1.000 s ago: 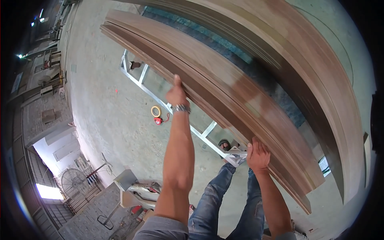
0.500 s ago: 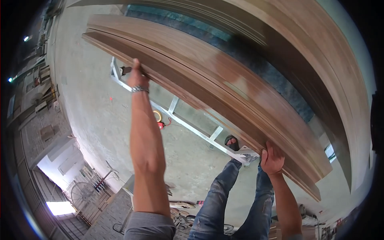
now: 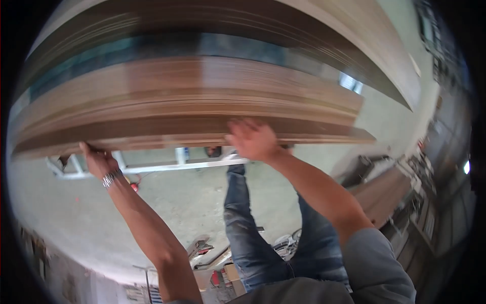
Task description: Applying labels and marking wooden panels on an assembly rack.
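Observation:
A stack of long brown wooden boards [image 3: 167,124] stretches across the upper view, its faces smeared by motion. My left hand [image 3: 100,163], with a metal watch on the wrist, is closed on the near edge of the stack toward its left end. The thumb lies over the edge, and the other fingers are partly hidden. Farther right along the same edge, my right hand [image 3: 254,140] rests on the boards with fingers stretched out and slightly blurred.
A white metal frame [image 3: 182,164] stands under the boards, near my feet. Beyond them is a larger dark brown panel [image 3: 243,23]. Tools and cables [image 3: 288,245] lie on the floor behind my legs; timber and clutter [image 3: 390,190] are at the right.
The view has swung, so the boards now run nearly level instead of slanting down to the right. My right hand has shifted left along the edge; my left hand still holds on.

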The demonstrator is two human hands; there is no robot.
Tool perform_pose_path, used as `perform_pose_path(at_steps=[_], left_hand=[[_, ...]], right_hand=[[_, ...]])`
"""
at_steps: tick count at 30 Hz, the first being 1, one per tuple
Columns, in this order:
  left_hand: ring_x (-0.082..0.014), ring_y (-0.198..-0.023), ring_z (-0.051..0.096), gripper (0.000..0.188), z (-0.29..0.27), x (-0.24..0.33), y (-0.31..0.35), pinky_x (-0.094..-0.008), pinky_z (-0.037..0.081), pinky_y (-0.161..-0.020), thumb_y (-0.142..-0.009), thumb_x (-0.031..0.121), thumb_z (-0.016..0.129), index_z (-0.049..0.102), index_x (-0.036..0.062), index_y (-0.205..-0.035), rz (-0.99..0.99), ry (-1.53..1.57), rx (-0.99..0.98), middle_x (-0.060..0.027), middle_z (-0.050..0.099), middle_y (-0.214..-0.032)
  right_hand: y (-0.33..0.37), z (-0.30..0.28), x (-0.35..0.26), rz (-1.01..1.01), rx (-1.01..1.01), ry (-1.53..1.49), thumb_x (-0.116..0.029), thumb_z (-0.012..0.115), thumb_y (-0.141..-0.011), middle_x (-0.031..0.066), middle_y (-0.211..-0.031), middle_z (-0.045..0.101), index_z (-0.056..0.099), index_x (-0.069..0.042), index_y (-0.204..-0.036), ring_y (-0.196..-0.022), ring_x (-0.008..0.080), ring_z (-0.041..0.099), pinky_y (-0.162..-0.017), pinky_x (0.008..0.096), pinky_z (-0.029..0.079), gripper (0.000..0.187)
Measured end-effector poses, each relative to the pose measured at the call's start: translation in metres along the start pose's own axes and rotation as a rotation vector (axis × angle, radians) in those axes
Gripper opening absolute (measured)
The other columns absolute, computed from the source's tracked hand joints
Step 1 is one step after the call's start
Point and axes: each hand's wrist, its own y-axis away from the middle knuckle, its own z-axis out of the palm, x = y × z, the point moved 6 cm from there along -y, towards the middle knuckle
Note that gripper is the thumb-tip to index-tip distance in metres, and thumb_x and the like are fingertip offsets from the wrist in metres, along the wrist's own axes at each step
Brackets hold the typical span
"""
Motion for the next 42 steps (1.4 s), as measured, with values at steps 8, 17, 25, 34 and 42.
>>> perform_pose_path(at_steps=[8, 17, 25, 34, 42], left_hand=[[-0.0188, -0.097, 0.059, 0.053, 0.054, -0.111, 0.219, -0.0369, 0.049, -0.075, -0.093, 0.048, 0.069, 0.055, 0.0064, -0.124, -0.13, -0.028, -0.049, -0.0069, 0.062, -0.12], [-0.0156, -0.078, 0.064, 0.036, 0.075, -0.131, 0.273, -0.0257, 0.053, -0.059, -0.096, 0.038, 0.068, 0.06, 0.0045, -0.108, -0.068, -0.145, -0.059, -0.0064, 0.067, -0.103], [-0.0133, -0.066, 0.061, 0.036, 0.058, -0.126, 0.24, -0.0264, 0.046, -0.048, -0.099, 0.042, 0.062, 0.061, 0.0079, -0.109, -0.107, -0.065, -0.259, -0.0052, 0.067, -0.095], [-0.0276, -0.106, 0.064, 0.042, 0.106, -0.194, 0.362, -0.0421, 0.062, -0.077, -0.098, 0.037, 0.065, 0.052, 0.0097, -0.127, -0.091, 0.07, -0.225, -0.008, 0.061, -0.119], [-0.0093, -0.068, 0.052, 0.029, 0.096, -0.199, 0.363, -0.03, 0.054, -0.062, -0.097, 0.031, 0.07, 0.052, 0.0078, -0.094, -0.115, 0.029, -0.159, -0.0005, 0.054, -0.081]], right_hand=[[-0.011, 0.0, -0.006, 0.084, -0.048, -0.232, -0.036, 0.053, -0.097, 0.0149, -0.101, 0.07, 0.067, -0.003, -0.099, -0.091, 0.0293, 0.067, -0.079, 0.0402, 0.054, 0.036], [0.085, -0.027, 0.101, 0.105, -0.136, -0.212, -0.038, 0.052, -0.099, 0.002, -0.114, 0.073, 0.071, -0.015, -0.113, -0.113, 0.0258, 0.063, -0.097, 0.0471, 0.039, 0.033], [0.177, -0.053, 0.194, 0.22, -0.019, -0.35, -0.035, 0.058, -0.097, -0.0001, -0.115, 0.074, 0.075, -0.015, -0.112, -0.107, 0.0222, 0.062, -0.093, 0.0399, 0.037, 0.03], [0.144, -0.042, 0.166, 0.213, 0.066, -0.437, -0.025, 0.065, -0.092, 0.005, -0.111, 0.074, 0.076, -0.01, -0.108, -0.109, 0.0236, 0.063, -0.099, 0.0392, 0.037, 0.025], [0.091, -0.025, 0.114, 0.179, -0.009, -0.441, -0.028, 0.06, -0.095, 0.006, -0.116, 0.073, 0.075, -0.01, -0.11, -0.113, 0.0252, 0.063, -0.1, 0.0409, 0.038, 0.028]])
